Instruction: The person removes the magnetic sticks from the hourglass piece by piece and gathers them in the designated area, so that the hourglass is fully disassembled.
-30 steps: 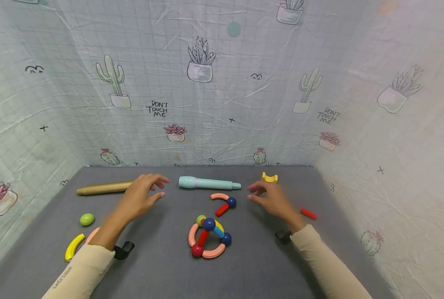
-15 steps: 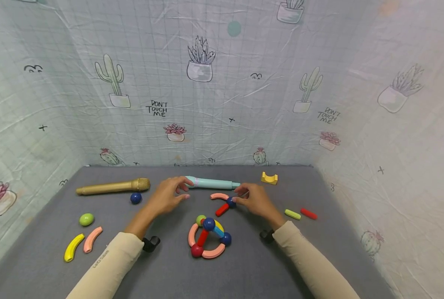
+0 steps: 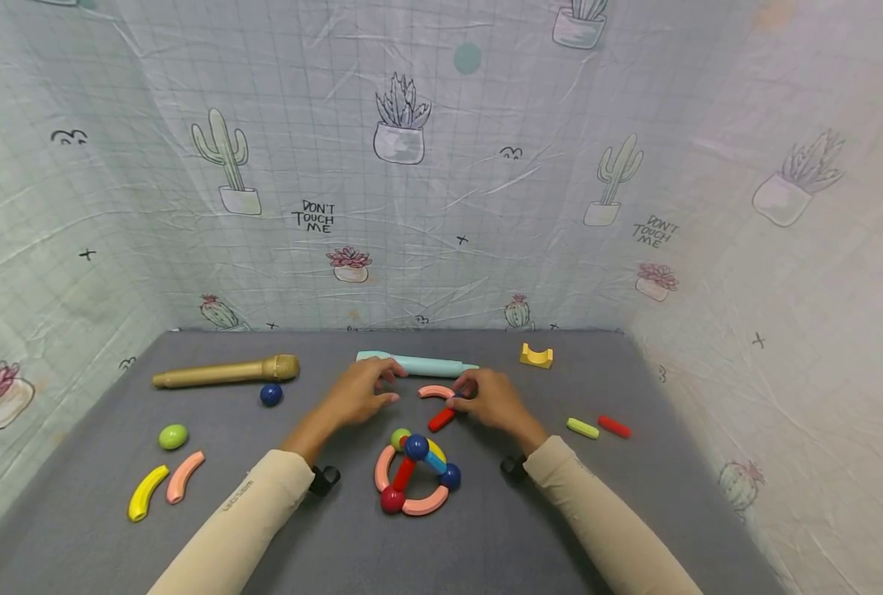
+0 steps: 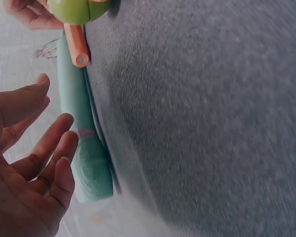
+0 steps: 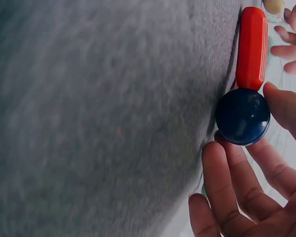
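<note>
In the head view my right hand (image 3: 491, 401) has its thumb and fingertips around a dark blue magnetic ball (image 5: 242, 117). A red magnetic stick (image 3: 441, 419) and a curved pink stick (image 3: 436, 391) extend from that ball. My left hand (image 3: 363, 395), fingers loosely bent and holding nothing, hovers just left of the pink piece. Behind both hands lies a teal toy microphone (image 3: 434, 366), overlapped by the left fingertips in this view. Nearer me sits a built frame of balls and sticks, topped by a blue ball (image 3: 416, 446).
On the left lie a gold microphone (image 3: 221, 373), a blue ball (image 3: 271, 394), a green ball (image 3: 173, 436) and curved yellow (image 3: 146, 493) and pink (image 3: 184, 477) sticks. To the right are a yellow cradle block (image 3: 536, 356), a lime stick (image 3: 583, 427) and a red stick (image 3: 614, 426).
Both hands have moved inward toward the middle. My right hand has come to the blue ball from the right. My left hand has left the gold microphone's side, uncovering the other blue ball.
</note>
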`<state>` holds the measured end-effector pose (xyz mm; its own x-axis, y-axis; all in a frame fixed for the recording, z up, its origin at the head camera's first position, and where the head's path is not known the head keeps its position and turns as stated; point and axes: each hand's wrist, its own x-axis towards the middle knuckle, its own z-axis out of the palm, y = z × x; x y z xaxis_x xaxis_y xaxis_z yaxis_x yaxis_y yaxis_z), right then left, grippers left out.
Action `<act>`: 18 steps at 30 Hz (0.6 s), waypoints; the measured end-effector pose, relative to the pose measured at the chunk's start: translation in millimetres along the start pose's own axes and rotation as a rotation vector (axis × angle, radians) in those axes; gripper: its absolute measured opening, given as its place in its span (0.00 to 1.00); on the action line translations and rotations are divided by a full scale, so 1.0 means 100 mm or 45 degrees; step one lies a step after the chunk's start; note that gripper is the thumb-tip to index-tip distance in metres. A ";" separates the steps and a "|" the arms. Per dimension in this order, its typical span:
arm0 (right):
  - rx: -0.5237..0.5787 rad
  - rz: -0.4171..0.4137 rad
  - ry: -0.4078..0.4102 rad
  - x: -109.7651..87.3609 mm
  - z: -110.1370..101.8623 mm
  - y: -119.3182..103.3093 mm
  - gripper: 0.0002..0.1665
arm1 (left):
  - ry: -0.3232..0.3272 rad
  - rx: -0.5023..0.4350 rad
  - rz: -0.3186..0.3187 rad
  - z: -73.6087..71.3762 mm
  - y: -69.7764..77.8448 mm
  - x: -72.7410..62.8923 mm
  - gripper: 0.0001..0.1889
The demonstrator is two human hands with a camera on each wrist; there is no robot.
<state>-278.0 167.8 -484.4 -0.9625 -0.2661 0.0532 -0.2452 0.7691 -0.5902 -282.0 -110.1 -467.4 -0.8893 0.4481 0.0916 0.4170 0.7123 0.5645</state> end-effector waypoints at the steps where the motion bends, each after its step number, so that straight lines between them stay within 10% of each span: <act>1: -0.006 -0.005 -0.002 0.01 0.01 0.00 0.13 | -0.008 0.005 0.005 0.01 0.00 0.01 0.19; 18: 0.073 -0.216 -0.042 0.05 0.10 -0.18 0.11 | -0.055 0.006 0.022 0.19 0.06 0.11 0.14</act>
<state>-277.1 146.7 -481.4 -0.9032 -0.4089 0.1302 -0.3961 0.6773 -0.6200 -285.3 -90.8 -478.5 -0.8731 0.4832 0.0658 0.4332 0.7067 0.5594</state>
